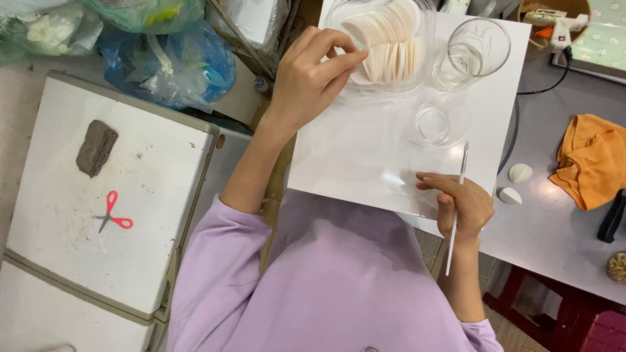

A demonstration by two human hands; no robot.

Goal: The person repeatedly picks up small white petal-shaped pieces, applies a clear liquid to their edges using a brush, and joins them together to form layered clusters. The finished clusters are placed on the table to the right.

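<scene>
White discs stand stacked in a clear tub, at two o'clock from the left hand, whose fingertips pinch one disc. The right hand grips a thin white tool.

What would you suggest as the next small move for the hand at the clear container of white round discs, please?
Probably lift one disc out. The left hand pinches the edge of a white round disc in the clear plastic container, while the right hand holds a thin white stick over the white board.
</scene>
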